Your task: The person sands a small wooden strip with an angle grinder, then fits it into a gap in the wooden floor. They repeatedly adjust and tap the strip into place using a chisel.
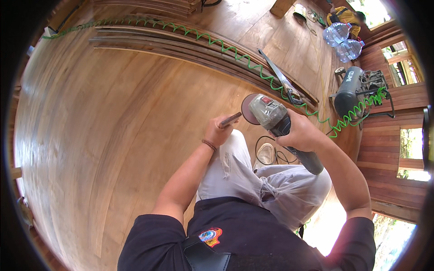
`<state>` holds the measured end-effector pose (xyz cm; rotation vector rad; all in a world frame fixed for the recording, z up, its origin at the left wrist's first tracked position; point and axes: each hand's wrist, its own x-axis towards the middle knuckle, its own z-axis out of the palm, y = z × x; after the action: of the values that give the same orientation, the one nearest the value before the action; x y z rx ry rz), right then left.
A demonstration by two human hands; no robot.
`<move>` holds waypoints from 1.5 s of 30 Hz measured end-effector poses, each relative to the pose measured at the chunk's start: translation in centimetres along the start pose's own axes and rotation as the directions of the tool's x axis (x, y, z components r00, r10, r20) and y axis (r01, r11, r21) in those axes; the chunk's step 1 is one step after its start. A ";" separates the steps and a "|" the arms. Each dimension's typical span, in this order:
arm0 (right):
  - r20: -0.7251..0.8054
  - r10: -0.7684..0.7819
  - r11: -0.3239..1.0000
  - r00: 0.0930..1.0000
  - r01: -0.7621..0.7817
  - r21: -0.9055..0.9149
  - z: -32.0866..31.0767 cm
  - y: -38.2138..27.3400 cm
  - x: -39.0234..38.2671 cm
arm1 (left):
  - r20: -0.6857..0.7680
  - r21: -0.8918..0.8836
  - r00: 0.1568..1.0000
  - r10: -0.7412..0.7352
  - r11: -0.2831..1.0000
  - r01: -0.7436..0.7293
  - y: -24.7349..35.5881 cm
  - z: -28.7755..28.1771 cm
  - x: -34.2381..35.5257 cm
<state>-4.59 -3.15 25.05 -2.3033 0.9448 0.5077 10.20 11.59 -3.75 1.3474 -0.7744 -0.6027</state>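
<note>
My left hand point(216, 132) grips a short dark wooden piece point(232, 118) over my left knee. My right hand point(302, 133) is closed on the body of a grey and black angle grinder point(271, 113). The grinder's reddish-brown disc point(248, 110) faces the end of the wooden piece at very close range; whether they touch I cannot tell. A looped black cord point(285, 160) lies on the floor below the grinder, beside my shoe point(266, 154).
Long boards point(158, 45) lie across the wooden floor point(113, 135) ahead, with a handsaw point(275, 70) and green coiled hose point(212, 41). A black air compressor point(350, 90) stands at right. Several large water bottles point(337, 36) sit near a person in yellow point(341, 18) at back right.
</note>
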 end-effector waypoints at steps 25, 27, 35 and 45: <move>0.092 -0.067 0.995 0.994 0.074 -0.074 1.6 -2.1 0.0 | 0.068 0.130 0.997 0.024 0.991 -0.033 0.8 -0.1 -0.4; 0.040 -0.068 0.996 0.997 0.070 -0.049 1.0 -2.1 0.0 | 0.048 0.142 0.998 0.039 0.989 -0.046 0.8 -0.1 -0.4; 0.083 -0.050 0.995 0.995 0.057 -0.086 1.5 -2.2 -0.2 | 0.056 0.007 0.998 -0.018 1.000 0.017 0.2 0.1 -0.3; -0.022 -0.004 0.998 1.000 0.002 -0.061 -0.1 0.3 -0.6 | 0.025 -0.012 0.998 0.053 0.999 -0.053 -0.2 0.2 -0.1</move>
<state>-5.17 -3.10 25.31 -2.3697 0.9484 0.5173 10.03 11.49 -3.94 1.3071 -0.8241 -0.5823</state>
